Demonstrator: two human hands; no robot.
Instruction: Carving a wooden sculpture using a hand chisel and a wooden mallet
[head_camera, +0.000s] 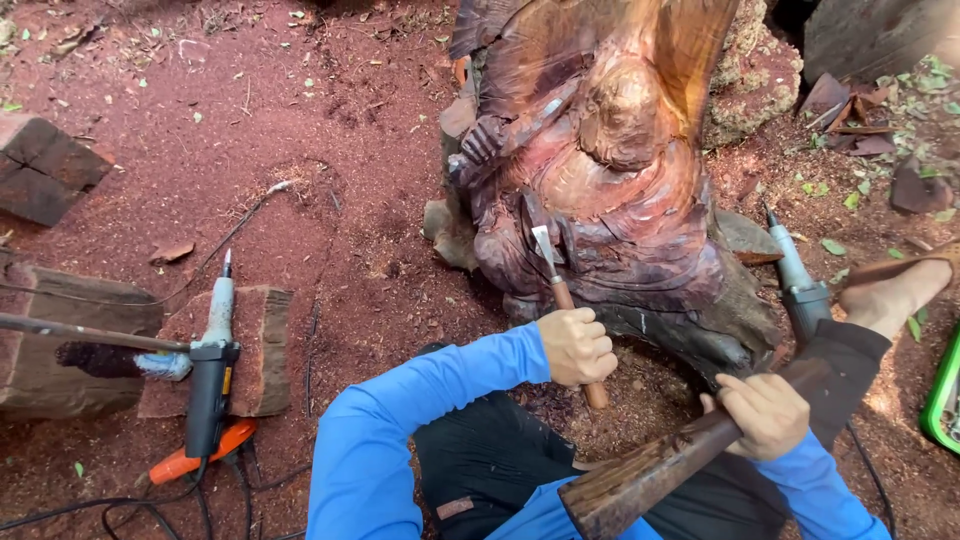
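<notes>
A large reddish-brown wooden carving (600, 180) stands on the sawdust-covered ground in front of me. My left hand (575, 345) grips the wooden handle of a chisel (553, 280) whose steel blade rests against the lower front of the carving. My right hand (765, 410) holds a dark wooden mallet (660, 470) low and to the right, its thick head angled down toward my lap. Both arms wear blue sleeves.
A grey and black power die grinder (210, 370) lies on a wood block (235, 350) at left, beside an orange tool (195, 455) and cables. A second grinder (795, 280) leans right of the carving by my bare foot (895, 295). Wood offcuts (45, 165) lie at the far left.
</notes>
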